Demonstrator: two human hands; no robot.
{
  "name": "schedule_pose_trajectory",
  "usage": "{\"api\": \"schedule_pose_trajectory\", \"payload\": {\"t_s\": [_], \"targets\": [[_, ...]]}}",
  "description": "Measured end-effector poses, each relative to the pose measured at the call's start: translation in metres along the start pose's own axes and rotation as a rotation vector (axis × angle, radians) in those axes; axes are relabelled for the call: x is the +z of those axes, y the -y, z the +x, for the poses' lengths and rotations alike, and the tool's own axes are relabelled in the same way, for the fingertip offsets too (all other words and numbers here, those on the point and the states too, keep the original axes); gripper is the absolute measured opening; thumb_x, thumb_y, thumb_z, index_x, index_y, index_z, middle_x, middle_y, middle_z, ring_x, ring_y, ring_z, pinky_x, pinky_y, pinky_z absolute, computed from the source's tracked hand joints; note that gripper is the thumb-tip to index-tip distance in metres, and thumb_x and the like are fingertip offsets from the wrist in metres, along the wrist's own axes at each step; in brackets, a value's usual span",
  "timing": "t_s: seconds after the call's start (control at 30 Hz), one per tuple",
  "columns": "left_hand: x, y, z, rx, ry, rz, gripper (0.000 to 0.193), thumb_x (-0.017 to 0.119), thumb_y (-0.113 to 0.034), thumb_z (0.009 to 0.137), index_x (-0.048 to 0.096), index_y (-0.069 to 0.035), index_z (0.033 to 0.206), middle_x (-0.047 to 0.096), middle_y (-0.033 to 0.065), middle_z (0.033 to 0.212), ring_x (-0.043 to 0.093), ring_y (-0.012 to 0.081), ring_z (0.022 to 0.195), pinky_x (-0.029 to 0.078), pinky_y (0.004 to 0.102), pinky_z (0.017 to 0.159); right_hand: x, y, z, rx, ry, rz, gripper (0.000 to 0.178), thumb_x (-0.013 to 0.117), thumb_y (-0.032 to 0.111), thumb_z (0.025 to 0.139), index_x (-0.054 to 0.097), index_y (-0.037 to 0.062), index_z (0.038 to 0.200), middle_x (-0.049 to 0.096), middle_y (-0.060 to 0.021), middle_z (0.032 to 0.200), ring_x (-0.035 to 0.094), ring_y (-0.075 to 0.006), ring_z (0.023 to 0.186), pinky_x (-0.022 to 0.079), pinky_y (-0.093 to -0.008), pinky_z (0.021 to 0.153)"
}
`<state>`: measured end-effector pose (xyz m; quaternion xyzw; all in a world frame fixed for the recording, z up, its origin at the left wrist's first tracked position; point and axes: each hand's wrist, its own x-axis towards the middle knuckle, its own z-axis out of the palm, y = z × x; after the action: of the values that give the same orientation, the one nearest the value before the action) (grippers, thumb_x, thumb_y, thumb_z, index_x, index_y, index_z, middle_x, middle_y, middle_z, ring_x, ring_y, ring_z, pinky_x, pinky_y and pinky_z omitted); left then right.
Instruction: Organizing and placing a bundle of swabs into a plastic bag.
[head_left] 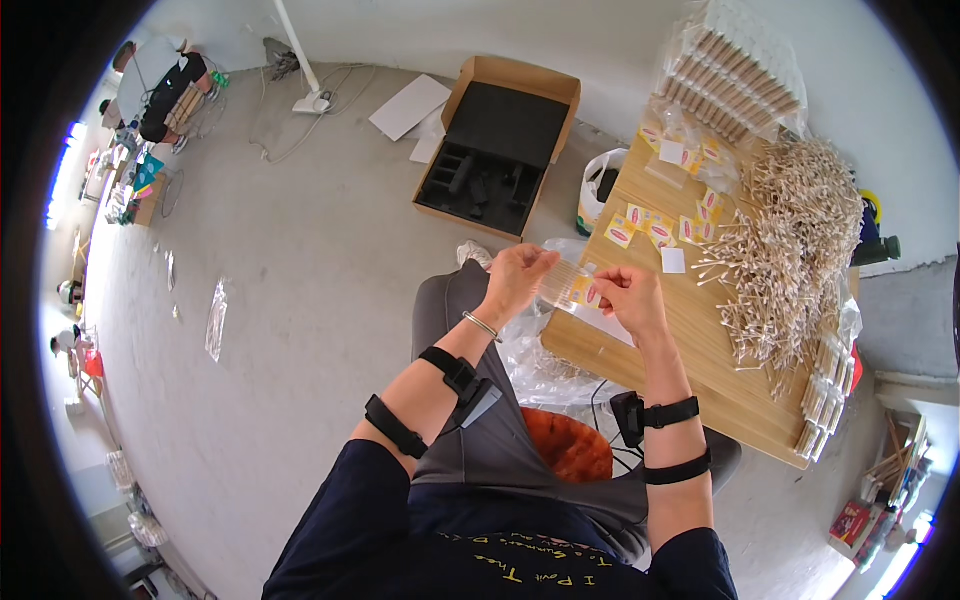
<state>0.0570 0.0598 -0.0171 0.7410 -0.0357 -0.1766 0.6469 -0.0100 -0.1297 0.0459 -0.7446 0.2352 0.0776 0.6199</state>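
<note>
My left hand [516, 280] pinches the end of a small clear plastic packet [562, 284] over the near left edge of the wooden table. Pale stripes show through the packet, perhaps cotton swabs, though they are too small to tell. At the packet's other end, my right hand [632, 298] has its fingers closed on a small yellow-and-white card [585, 291]. Whether the card is inside the packet or against it, I cannot tell. More yellow cards [660, 232] lie spread on the table, beside a large heap of loose cotton swabs [785, 240].
Stacked swab bundles in plastic [735, 70] stand at the table's far end; more packs [826, 385] line its right edge. On the floor are an open cardboard box with black foam [505, 130] and a white bag [592, 205]. Another person [165, 85] sits far left.
</note>
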Motion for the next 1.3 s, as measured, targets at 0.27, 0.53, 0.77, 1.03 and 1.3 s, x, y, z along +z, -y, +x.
{"api": "schedule_pose_trajectory", "payload": {"t_s": [0.27, 0.53, 0.77, 1.03, 1.3], "targets": [[0.001, 0.002, 0.001, -0.001, -0.003, -0.021, 0.034, 0.072, -0.028, 0.096, 0.071, 0.006, 0.09, 0.068, 0.0024, 0.072, 0.056, 0.0066, 0.064, 0.045, 0.0266, 0.056, 0.019, -0.01, 0.002, -0.138, -0.132, -0.086, 0.008, 0.072, 0.004, 0.086, 0.072, -0.0033, 0.091, 0.072, -0.0075, 0.073, 0.063, -0.0101, 0.058, 0.051, -0.0259, 0.055], [0.001, -0.003, 0.0, -0.03, 0.009, -0.015, 0.028, 0.072, -0.024, 0.097, 0.071, 0.002, 0.088, 0.069, 0.0015, 0.076, 0.058, 0.0049, 0.066, 0.047, 0.0239, 0.057, 0.041, -0.02, 0.0, -0.237, -0.295, -0.128, 0.015, 0.076, 0.003, 0.082, 0.069, -0.0009, 0.095, 0.072, -0.0096, 0.075, 0.067, -0.0146, 0.066, 0.054, -0.0303, 0.064], [-0.001, 0.003, 0.002, -0.028, 0.023, -0.07, 0.027, 0.072, -0.023, 0.097, 0.072, 0.003, 0.09, 0.07, 0.0023, 0.078, 0.059, 0.0056, 0.068, 0.048, 0.0242, 0.059, 0.049, -0.015, -0.002, -0.315, -0.302, -0.192, 0.017, 0.075, 0.001, 0.082, 0.069, -0.0006, 0.098, 0.072, -0.0113, 0.077, 0.068, -0.0192, 0.068, 0.055, -0.0325, 0.067], [-0.001, 0.001, 0.003, -0.049, 0.039, -0.079, 0.027, 0.072, -0.024, 0.097, 0.072, 0.003, 0.09, 0.069, 0.0013, 0.078, 0.057, 0.0051, 0.069, 0.047, 0.0241, 0.059, 0.05, -0.027, 0.004, -0.442, -0.289, -0.259, 0.024, 0.075, 0.0, 0.081, 0.068, 0.0029, 0.103, 0.069, -0.0118, 0.088, 0.068, -0.0246, 0.072, 0.055, -0.0349, 0.068], [0.0, -0.005, -0.001, -0.038, -0.006, -0.029, 0.032, 0.073, -0.026, 0.095, 0.072, 0.005, 0.089, 0.069, 0.0035, 0.074, 0.056, 0.0056, 0.067, 0.046, 0.0258, 0.058, 0.046, -0.044, -0.025, -0.502, -0.512, -0.733, 0.05, 0.069, 0.019, 0.089, 0.053, 0.0006, 0.133, 0.053, -0.0198, 0.136, 0.046, -0.0401, 0.128, 0.035, -0.0514, 0.107]]}}
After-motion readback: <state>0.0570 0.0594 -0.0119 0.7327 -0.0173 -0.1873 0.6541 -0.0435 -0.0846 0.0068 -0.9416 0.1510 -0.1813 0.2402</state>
